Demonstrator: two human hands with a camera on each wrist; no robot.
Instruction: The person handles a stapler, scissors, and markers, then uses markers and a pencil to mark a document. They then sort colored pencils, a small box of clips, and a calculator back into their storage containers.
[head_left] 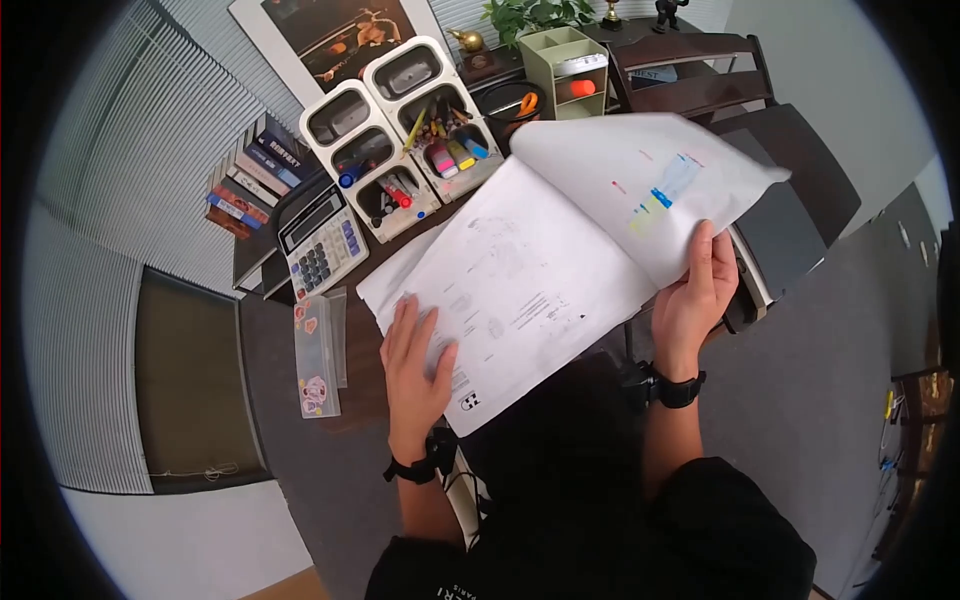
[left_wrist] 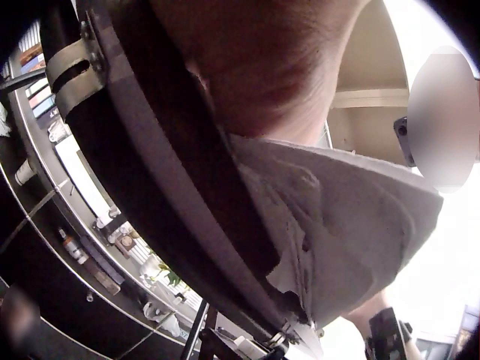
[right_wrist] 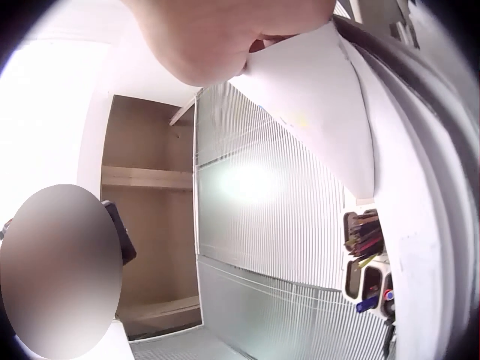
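Note:
Large white printed paper (head_left: pixel 560 260) lies opened out in front of me, with faint figures and small text on its left part. Its right part, a raised sheet (head_left: pixel 600 150) with blue and yellow marks, curves up off the rest. My right hand (head_left: pixel 692 295) pinches this sheet near its lower right edge, thumb uppermost. In the right wrist view the sheet (right_wrist: pixel 315 90) hangs from the hand (right_wrist: pixel 225 34). My left hand (head_left: pixel 412 375) rests on the left edge of the paper with fingers extended. In the left wrist view, crumpled paper (left_wrist: pixel 352 217) shows beside the hand.
Beyond the paper stands a white organizer (head_left: pixel 440 50) with pens and highlighters, with a green box (head_left: pixel 540 60) to its right. A calculator (head_left: pixel 325 245), a stickered clear case (head_left: pixel 315 370) and a stack of books (head_left: pixel 250 175) are at the left. A dark chair (head_left: pixel 690 65) stands behind.

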